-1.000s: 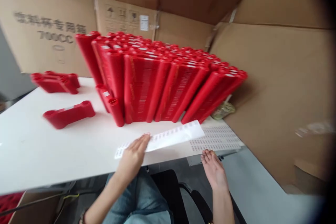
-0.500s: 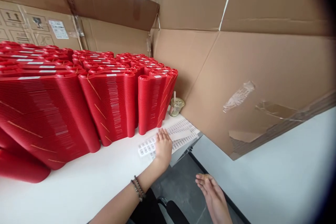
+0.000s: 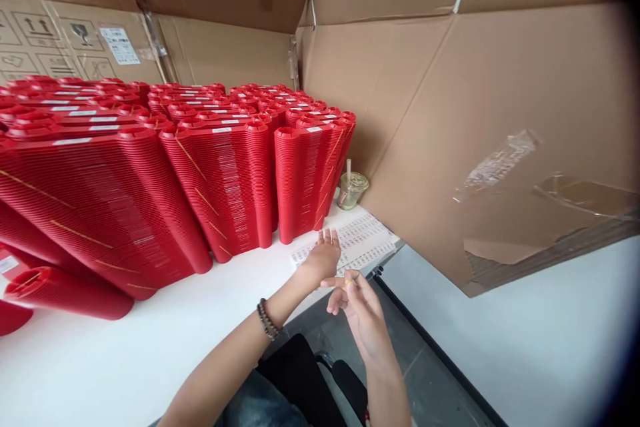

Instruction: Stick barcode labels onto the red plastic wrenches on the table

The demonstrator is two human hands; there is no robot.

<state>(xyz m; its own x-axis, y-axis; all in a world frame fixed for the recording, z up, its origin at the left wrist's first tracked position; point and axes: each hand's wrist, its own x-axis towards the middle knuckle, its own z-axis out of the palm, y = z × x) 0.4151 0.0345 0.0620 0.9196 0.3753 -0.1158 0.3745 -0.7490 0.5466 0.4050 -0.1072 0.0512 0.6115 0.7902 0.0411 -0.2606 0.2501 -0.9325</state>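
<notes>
My left hand (image 3: 324, 257), with a beaded bracelet (image 3: 267, 320) on the wrist, is held palm up with its fingers stretched out, over the near end of the label sheets (image 3: 367, 240). Just in front of it is my right hand (image 3: 363, 313), thumb and forefinger pinched together close to the left thumb. A tiny yellowish spot shows at the pinch; what it is cannot be made out. The sheets carry rows of small printed labels and lie on the white table (image 3: 215, 327). Left of them stand tall stacks of red plastic pieces (image 3: 305, 180) with orange bands across them.
A lidded cup with a straw (image 3: 353, 190) stands behind the sheets. Large cardboard walls (image 3: 400, 100) enclose the back and right. Another red stack (image 3: 75, 293) lies on its side at the left. A black chair (image 3: 295, 373) is below the table edge.
My right hand has moved up and left to my left hand, its fingers now pinched. My left hand has turned palm up off the sheets. The view has shifted a little.
</notes>
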